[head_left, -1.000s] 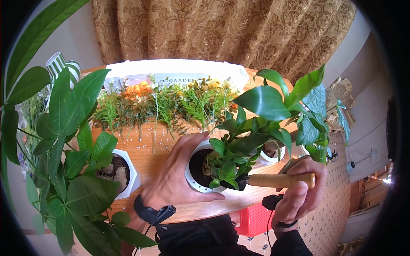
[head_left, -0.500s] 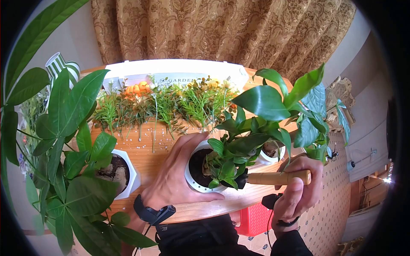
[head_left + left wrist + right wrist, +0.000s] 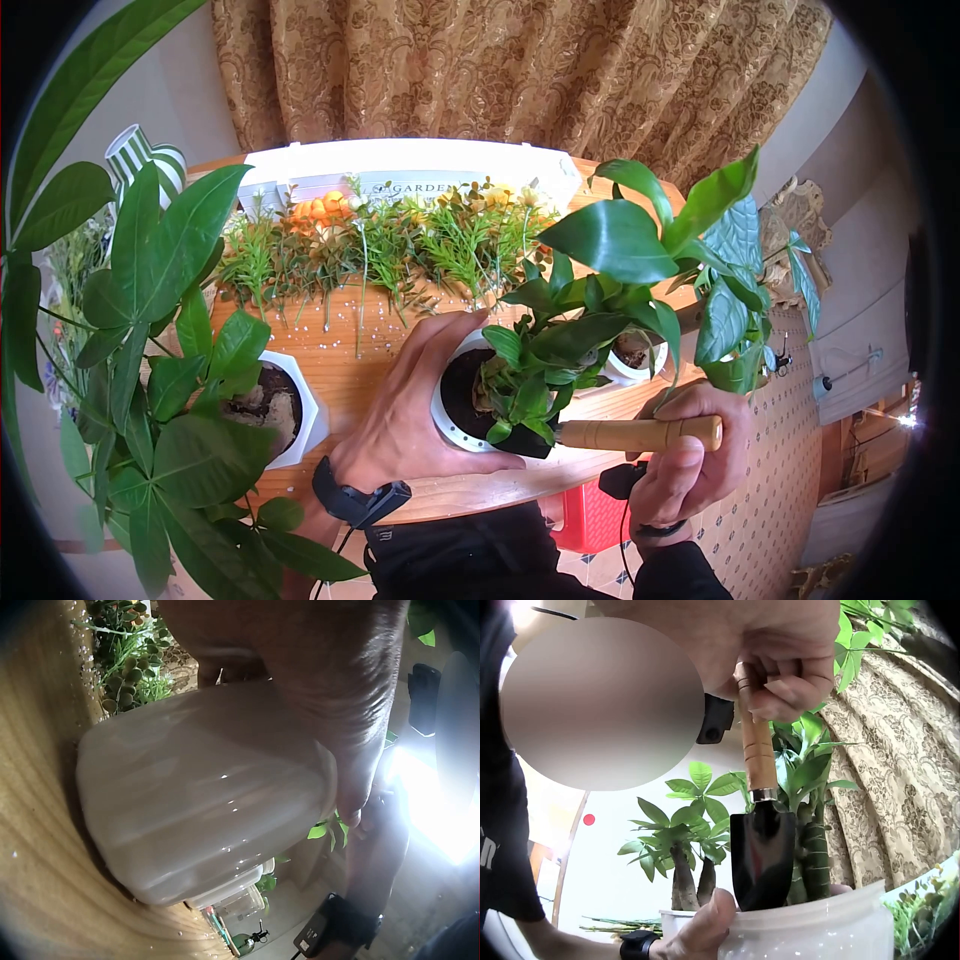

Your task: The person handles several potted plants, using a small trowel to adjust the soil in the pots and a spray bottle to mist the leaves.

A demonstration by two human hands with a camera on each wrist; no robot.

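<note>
A white pot (image 3: 462, 437) holding dark soil and a leafy green plant (image 3: 575, 335) stands near the table's front edge. My left hand (image 3: 400, 415) is wrapped around the pot's left side, its thumb along the near rim; the left wrist view shows the ribbed pot wall (image 3: 202, 795) beneath that hand. My right hand (image 3: 700, 450) grips the wooden handle (image 3: 640, 434) of a small trowel. In the right wrist view the black trowel blade (image 3: 763, 859) points down at the pot's rim, in front of the thick green stems (image 3: 816, 859); its tip is hidden behind the rim.
Another white pot (image 3: 312, 412) with a broad-leaved plant is at the left. A smaller white pot (image 3: 636, 360) stands behind the plant at the right. Cut greenery and flowers (image 3: 380, 245) lie along a white box (image 3: 400, 165) at the back. A red stool (image 3: 590, 515) is below the table edge.
My right hand has shifted slightly left with the trowel, whose black blade has moved left and a little down beside the leaves. The left hand and its pot have barely moved.
</note>
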